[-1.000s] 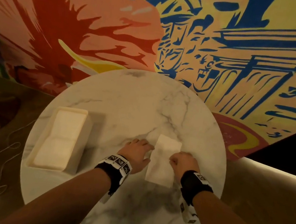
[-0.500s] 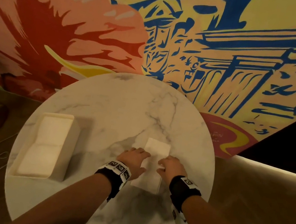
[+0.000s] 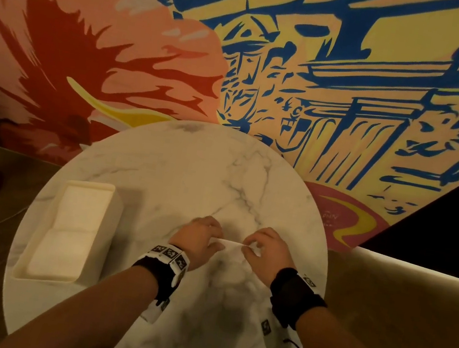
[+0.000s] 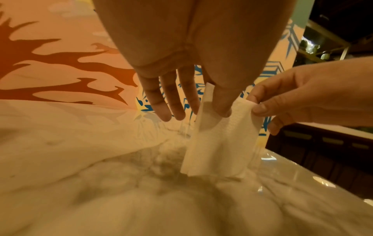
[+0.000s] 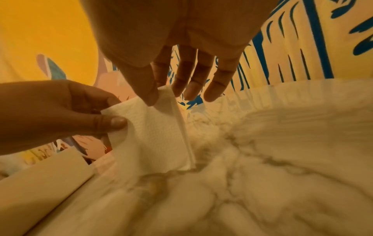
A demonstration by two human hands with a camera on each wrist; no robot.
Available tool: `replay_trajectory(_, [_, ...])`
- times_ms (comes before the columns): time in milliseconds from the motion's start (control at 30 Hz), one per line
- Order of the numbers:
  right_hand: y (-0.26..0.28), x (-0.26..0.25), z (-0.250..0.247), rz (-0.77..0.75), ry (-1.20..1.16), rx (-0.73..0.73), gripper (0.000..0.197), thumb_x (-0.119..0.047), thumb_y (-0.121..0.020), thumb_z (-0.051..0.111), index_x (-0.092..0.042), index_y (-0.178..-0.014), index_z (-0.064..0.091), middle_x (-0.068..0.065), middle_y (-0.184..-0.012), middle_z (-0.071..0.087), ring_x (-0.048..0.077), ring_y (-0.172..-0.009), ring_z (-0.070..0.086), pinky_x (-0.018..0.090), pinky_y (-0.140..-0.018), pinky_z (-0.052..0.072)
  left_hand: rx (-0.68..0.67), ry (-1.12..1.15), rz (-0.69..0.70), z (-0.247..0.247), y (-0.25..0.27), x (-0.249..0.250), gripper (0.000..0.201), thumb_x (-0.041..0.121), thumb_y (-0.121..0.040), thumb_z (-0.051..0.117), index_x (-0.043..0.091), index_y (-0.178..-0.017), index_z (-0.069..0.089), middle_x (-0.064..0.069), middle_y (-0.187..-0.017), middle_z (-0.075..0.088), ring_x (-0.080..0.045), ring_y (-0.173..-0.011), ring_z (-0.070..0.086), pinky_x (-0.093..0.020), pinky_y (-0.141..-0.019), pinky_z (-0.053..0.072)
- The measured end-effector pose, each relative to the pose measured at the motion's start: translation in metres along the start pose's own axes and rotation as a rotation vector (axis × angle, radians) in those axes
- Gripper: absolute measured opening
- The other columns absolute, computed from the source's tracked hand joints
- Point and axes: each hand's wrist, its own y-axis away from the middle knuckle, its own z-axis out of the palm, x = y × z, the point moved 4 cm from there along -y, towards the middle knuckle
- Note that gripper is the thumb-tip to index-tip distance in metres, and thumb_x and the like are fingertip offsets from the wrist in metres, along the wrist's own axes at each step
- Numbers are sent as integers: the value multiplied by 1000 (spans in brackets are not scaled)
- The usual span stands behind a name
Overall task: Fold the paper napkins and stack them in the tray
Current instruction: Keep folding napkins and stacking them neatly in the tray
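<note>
A white folded paper napkin (image 4: 220,143) stands nearly upright, its lower edge touching the marble table (image 3: 192,174). My left hand (image 4: 214,108) pinches one top corner between thumb and forefinger, its other fingers straight. My right hand (image 5: 159,94) pinches the other top corner the same way. From the head view the napkin (image 3: 234,243) shows only as a thin white edge stretched between left hand (image 3: 201,238) and right hand (image 3: 263,247). The cream tray (image 3: 91,183) sits at the table's left, with folded napkins (image 3: 69,226) lying in it.
The round table stands against a painted mural wall. The tray's long side wall (image 5: 40,180) lies close to the left of the hands. The table's right edge and a dark cabinet (image 4: 333,151) are beyond my right hand. A brass-coloured floor surrounds the table.
The napkin lay flat under both hands a second ago. Both hands have since pinched its corners and raised it upright off the marble.
</note>
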Motion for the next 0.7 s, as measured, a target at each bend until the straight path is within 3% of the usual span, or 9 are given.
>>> replay_trajectory(133, [-1, -21, -3, -43, -107, 15, 27, -29, -87, 69, -28, -114, 66, -12, -115, 58, 5, -105, 53, 21, -95, 43, 49, 87, -48, -29, 8, 2, 25, 36, -97, 58, 21, -115, 67, -4, -107, 70, -25, -99, 63, -33, -83, 48])
replay_trajectory(233, [-8, -40, -2, -17, -168, -5, 14, -26, -91, 66, -28, -105, 69, -11, -99, 68, 6, -89, 61, 21, -82, 48, 81, 114, -28, -47, 18, 3, 19, 36, -96, 59, 23, -109, 66, -2, -94, 69, -24, -91, 63, -29, -71, 42])
replay_trajectory(300, [-12, -57, 0, -41, -175, -29, 10, -24, -93, 65, -26, -100, 71, -14, -85, 66, -1, -77, 59, 14, -73, 43, 99, 150, -20, -59, 28, 2, 22, 45, -93, 61, 27, -107, 65, 4, -93, 69, -19, -89, 63, -29, -73, 46])
replay_trajectory(400, [-15, -86, 5, -115, -139, -82, 13, -29, -94, 64, -23, -99, 74, -15, -80, 65, -5, -72, 56, 10, -66, 39, 120, 162, -42, -78, 40, -6, 25, 49, -93, 61, 31, -108, 70, 5, -100, 73, -16, -91, 65, -32, -82, 51])
replay_trajectory(567, [-20, -119, 7, -178, -50, -70, 19, -26, -96, 60, -17, -102, 76, -4, -90, 73, 0, -72, 56, 1, -64, 36, 187, 201, -68, -107, 58, -31, 22, 38, -94, 65, 22, -102, 79, 3, -101, 77, -14, -94, 68, -28, -87, 50])
replay_trajectory(700, [-23, -133, 7, -151, -73, -43, 18, -20, -95, 62, -14, -100, 77, -1, -97, 75, 6, -83, 60, -1, -67, 34, 270, 298, -125, -125, 75, -55, 17, 33, -93, 68, 21, -98, 80, 6, -89, 76, -6, -80, 65, -16, -79, 46])
